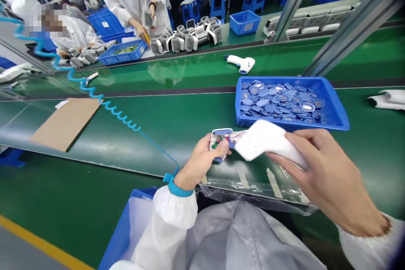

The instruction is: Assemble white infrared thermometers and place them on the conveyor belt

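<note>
My left hand (202, 158) is closed around an opened white thermometer-gun housing (221, 132), its thumb lying over the inside. A green circuit board (217, 141), red wire and blue-violet parts show within that housing. In my right hand (325, 168) is a white plastic shell half (265, 139), gripped at its right end between thumb and fingers. The shell's left end overlaps the right side of the opened housing; whether they touch, I cannot tell. Around my left wrist sits a blue strap (179, 188) with a coiled blue cord (117, 113).
Just beyond my hands stands a blue tray (340, 112) of small blue plastic parts. A white handheld device (242, 63) lies on the far green belt. Cardboard (68, 122) rests at left, white shells (390, 100) at right. Across the line, a co-worker (136, 0) handles grey-white devices.
</note>
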The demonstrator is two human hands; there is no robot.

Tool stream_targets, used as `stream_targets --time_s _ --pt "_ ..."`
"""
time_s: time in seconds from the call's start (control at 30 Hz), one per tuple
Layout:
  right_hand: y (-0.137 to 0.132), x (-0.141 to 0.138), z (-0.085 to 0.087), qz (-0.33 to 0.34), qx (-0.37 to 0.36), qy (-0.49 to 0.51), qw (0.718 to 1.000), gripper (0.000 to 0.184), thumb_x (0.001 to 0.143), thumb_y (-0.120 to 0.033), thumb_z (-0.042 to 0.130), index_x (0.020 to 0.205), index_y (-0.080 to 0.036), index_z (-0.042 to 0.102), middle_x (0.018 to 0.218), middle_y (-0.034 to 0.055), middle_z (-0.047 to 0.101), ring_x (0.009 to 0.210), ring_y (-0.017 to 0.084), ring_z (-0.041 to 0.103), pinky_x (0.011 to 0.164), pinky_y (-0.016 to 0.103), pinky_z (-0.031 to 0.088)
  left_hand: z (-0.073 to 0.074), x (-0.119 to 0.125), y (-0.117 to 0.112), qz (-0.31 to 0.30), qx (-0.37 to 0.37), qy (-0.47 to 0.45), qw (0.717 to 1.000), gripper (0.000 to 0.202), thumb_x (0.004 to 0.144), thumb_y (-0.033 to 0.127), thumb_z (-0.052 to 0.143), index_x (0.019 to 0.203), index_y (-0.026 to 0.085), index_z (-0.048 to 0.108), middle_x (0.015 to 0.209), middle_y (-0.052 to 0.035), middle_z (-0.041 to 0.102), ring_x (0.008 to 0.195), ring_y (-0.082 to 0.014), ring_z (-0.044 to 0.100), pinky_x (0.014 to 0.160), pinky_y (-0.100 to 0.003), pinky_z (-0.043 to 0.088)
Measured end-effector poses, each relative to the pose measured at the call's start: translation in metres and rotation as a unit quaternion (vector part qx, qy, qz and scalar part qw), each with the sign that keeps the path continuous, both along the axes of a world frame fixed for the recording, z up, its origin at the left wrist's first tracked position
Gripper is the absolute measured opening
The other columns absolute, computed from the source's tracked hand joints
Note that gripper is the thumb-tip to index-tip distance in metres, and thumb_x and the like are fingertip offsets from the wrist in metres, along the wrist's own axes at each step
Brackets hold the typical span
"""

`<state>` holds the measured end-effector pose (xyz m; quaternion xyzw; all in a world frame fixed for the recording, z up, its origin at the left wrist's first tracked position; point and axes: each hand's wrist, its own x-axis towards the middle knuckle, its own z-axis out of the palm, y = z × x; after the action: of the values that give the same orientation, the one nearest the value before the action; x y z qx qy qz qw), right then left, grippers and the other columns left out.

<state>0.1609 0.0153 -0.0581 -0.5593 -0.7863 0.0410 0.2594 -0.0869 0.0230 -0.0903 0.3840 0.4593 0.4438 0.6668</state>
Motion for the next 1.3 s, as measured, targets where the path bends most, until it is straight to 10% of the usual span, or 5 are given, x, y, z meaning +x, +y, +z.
stream_targets --time_s 0.2,0.37,0.5,0.73,1.3 --pt "0.004 -0.022 -0.003 0.146 0.147 -0.142 0.968 0.035 0.101 -0.034 0.055 0.130 -0.015 0.062 0.119 0.0153 0.068 0.099 0.030 0.062 0.080 0.042 0.048 0.003 0.000 -0.003 -0.077 0.056 0.012 0.995 0.068 0.081 0.058 0.079 0.130 0.014 0.062 0.123 -0.0136 0.068 0.110 -0.0259 0.064 0.092 -0.033 0.050" --pt "0.015 -0.031 -0.003 0.146 -0.126 -0.043 0.980 0.057 0.088 -0.059 0.068 0.127 -0.017 0.066 0.111 0.0132 0.073 0.096 0.032 0.067 0.081 0.045 0.052 0.006 0.005 -0.006 -0.082 0.102 0.160 0.978 0.042 0.087 0.043 0.076 0.117 0.015 0.068 0.109 -0.0083 0.072 0.097 -0.0215 0.065 0.084 -0.030 0.050" --pt "0.017 -0.018 0.003 0.215 -0.474 0.166 0.837 0.050 0.095 -0.068 0.048 0.101 -0.024 0.072 0.081 0.0023 0.070 0.066 0.019 0.061 0.057 0.030 0.046 -0.001 0.007 -0.017 -0.067 0.118 0.233 0.963 0.050 0.082 0.039 0.081 0.123 0.018 0.060 0.119 -0.0090 0.070 0.106 -0.0236 0.066 0.093 -0.035 0.052" --pt "-0.008 -0.016 -0.016 0.062 -0.578 0.407 0.705 0.043 0.099 -0.059 0.048 0.088 -0.022 0.068 0.071 0.0033 0.068 0.059 0.018 0.062 0.051 0.028 0.048 -0.016 0.003 -0.044 -0.032 0.209 0.429 0.878 0.045 0.100 0.028 0.058 0.142 0.018 0.047 0.143 -0.0146 0.060 0.133 -0.0264 0.057 0.112 -0.045 0.047" --pt "-0.011 -0.018 -0.010 0.197 -0.460 0.279 0.820 0.040 0.098 -0.059 0.053 0.119 -0.027 0.066 0.099 0.0061 0.066 0.092 0.023 0.061 0.079 0.035 0.055 0.000 -0.008 -0.026 -0.124 0.205 0.329 0.913 0.047 0.089 0.044 0.075 0.125 0.019 0.062 0.116 -0.0071 0.072 0.103 -0.0244 0.067 0.096 -0.039 0.053"
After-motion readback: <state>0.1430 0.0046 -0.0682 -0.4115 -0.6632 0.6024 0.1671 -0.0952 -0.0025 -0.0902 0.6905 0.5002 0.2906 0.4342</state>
